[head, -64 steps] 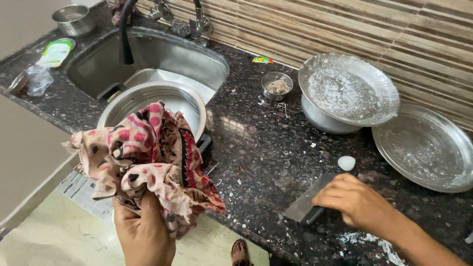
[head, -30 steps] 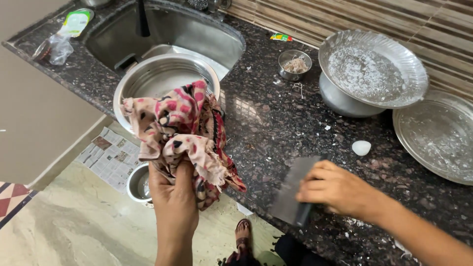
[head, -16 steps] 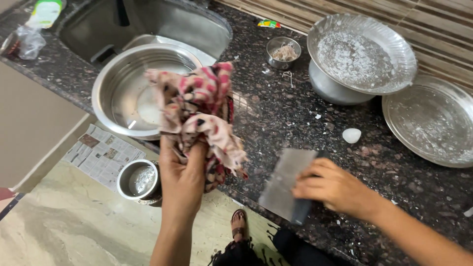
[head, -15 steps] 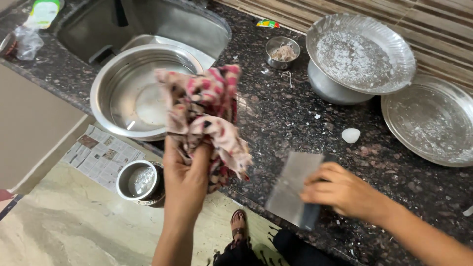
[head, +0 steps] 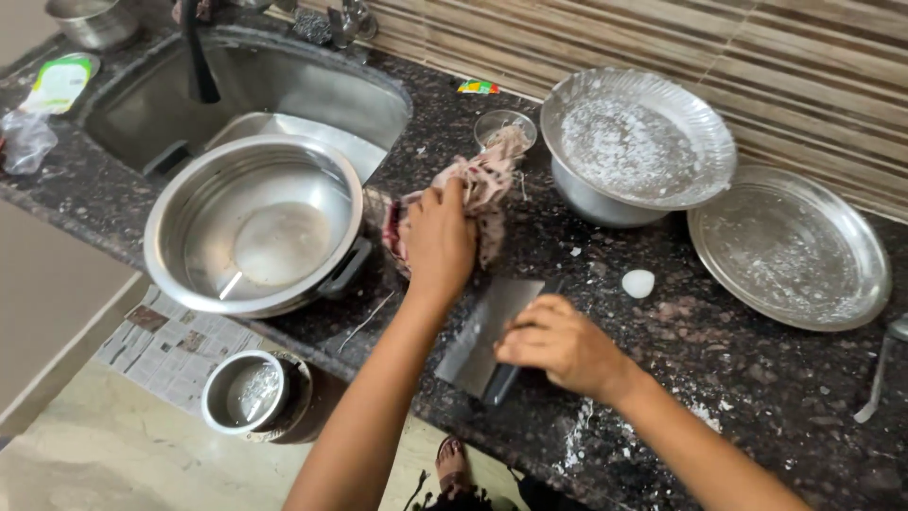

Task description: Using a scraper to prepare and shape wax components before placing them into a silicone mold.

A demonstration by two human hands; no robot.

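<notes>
Crumpled patterned cloth (head: pixel 487 185) (on countertop (head: pixel 567 284))

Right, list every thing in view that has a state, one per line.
left hand: pressing the patterned cloth flat on the counter
right hand: gripping the metal scraper, blade on the counter
large steel bowl: upright, nearly empty
sink: tap not running
flat steel plate: lying flat, white residue
steel plate on pot: residue-covered
small steel pot on the floor: upright, open
</notes>
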